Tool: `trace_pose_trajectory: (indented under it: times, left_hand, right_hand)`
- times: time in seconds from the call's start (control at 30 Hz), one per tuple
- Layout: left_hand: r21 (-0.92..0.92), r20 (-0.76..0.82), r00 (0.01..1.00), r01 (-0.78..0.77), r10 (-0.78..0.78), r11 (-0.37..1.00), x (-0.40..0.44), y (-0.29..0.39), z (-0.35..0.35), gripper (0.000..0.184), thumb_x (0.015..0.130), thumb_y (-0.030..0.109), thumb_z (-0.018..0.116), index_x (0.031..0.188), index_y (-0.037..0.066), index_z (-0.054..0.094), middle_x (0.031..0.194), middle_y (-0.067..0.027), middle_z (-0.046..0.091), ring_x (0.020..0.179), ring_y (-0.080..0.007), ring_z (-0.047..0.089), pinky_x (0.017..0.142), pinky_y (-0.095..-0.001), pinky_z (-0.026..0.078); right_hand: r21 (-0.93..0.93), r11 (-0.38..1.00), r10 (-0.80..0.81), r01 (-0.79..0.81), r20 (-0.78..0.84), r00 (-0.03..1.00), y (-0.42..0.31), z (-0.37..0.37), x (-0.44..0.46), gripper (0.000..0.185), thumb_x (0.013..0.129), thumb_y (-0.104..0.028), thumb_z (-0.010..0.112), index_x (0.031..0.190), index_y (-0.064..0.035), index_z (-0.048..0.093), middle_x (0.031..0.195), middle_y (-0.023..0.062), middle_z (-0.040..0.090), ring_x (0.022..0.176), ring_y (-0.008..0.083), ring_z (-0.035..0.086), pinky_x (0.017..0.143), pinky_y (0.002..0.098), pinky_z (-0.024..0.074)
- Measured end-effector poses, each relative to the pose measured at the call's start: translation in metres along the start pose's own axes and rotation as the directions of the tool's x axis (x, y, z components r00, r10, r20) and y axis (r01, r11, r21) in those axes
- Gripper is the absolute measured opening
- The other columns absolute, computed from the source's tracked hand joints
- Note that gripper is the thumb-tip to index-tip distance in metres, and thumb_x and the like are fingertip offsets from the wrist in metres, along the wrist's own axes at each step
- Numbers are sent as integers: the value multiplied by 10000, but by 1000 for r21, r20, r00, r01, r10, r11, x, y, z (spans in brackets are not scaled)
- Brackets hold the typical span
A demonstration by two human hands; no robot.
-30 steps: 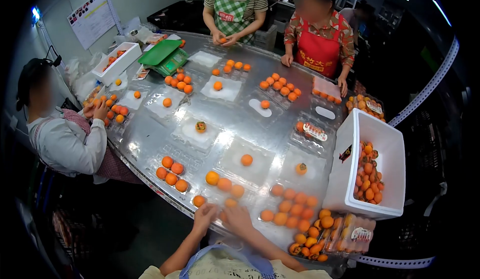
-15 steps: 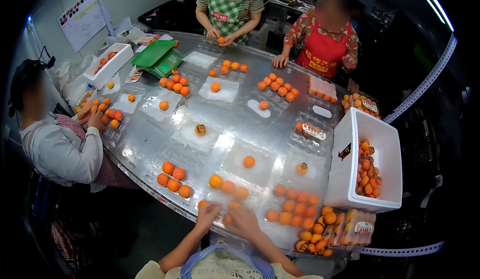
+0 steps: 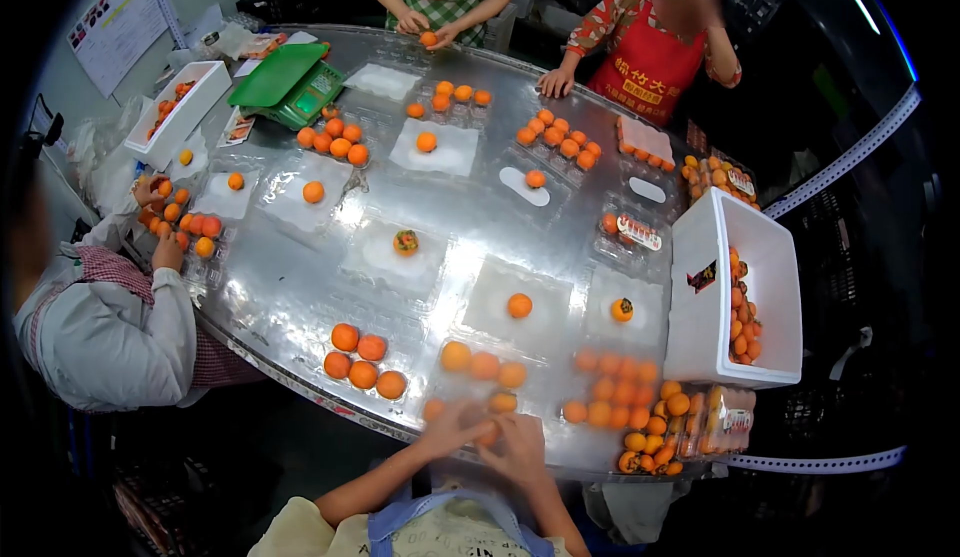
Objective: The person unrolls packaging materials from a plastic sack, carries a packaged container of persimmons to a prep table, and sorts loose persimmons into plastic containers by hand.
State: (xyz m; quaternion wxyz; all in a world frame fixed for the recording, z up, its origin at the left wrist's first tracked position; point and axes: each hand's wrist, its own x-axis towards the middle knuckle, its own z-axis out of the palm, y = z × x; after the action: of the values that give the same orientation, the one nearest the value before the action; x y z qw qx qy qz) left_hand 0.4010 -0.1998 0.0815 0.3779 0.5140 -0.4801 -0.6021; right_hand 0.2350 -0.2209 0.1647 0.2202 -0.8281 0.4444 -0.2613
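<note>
At the near edge of the metal table, my left hand (image 3: 452, 430) and my right hand (image 3: 522, 449) are brought together around one orange persimmon (image 3: 488, 435). The fingers of both hands are closed on it, partly covering it. Just beyond them a clear plastic tray holds several persimmons (image 3: 484, 365), and one persimmon (image 3: 503, 402) sits right above my right fingers. Another persimmon (image 3: 433, 410) lies beside my left hand. The fruit near my hands is slightly blurred.
Filled trays of persimmons (image 3: 612, 392) and loose fruit (image 3: 650, 447) lie right, below a white foam box (image 3: 690, 327). More persimmons (image 3: 365, 360) sit left. A green scale (image 3: 290, 82) stands far left. Three co-workers are around the table, one hand (image 3: 556, 82) resting on it.
My hands have come closer together and now meet on one persimmon. The whole view has shifted slightly. The co-worker in the red apron has raised one hand to the head.
</note>
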Motion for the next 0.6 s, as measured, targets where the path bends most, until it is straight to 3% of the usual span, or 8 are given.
trace_pose_trajectory:
  times: [0.07,0.17,0.27,0.37,0.47,0.6]
  left_hand:
    - [-84,44,999,33,-29,996,0,7,0,464,845,233,697,1214,39,494,1117,-76,575,1038,-151,549,858,-288,472]
    - [-165,68,997,-10,21,986,-3,15,10,487,853,364,652,1203,43,544,1176,-127,554,1076,-220,544,937,-335,421]
    - [-245,94,995,6,18,970,-1,14,23,455,891,191,639,1276,28,461,1122,-81,581,1053,-148,561,880,-277,468]
    - [-310,45,998,-32,48,950,-6,40,33,430,924,218,592,1286,24,463,1100,-64,586,1000,-129,573,849,-256,474]
    - [-259,20,1000,9,-4,966,0,20,47,406,944,264,555,1263,21,489,1072,-51,589,964,-112,571,818,-240,476]
    - [-199,12,999,52,-51,979,0,27,63,397,944,305,549,1227,26,529,998,-31,594,871,-88,567,745,-220,476]
  right_hand:
    - [-4,1000,9,-9,-16,1000,-5,-6,3,499,617,-187,775,1081,-90,622,987,75,581,892,258,554,786,364,402]
    - [11,1000,-15,16,-39,999,-3,-14,4,517,621,-183,770,1108,-97,619,987,77,579,896,261,551,794,370,404]
    - [17,992,-120,121,-41,992,5,-25,9,541,626,-190,771,1137,-110,613,1015,84,574,904,263,549,799,373,406]
    - [23,985,-171,171,24,985,16,-34,9,555,647,-211,775,1165,-118,600,1055,92,565,910,267,551,807,373,404]
    - [72,973,-227,221,82,971,24,-48,8,543,679,-234,771,1175,-111,587,1084,103,555,901,274,555,784,367,425]
    - [150,977,-175,148,188,967,43,-55,-3,536,702,-251,761,1179,-92,573,1074,113,551,895,289,565,755,373,461]
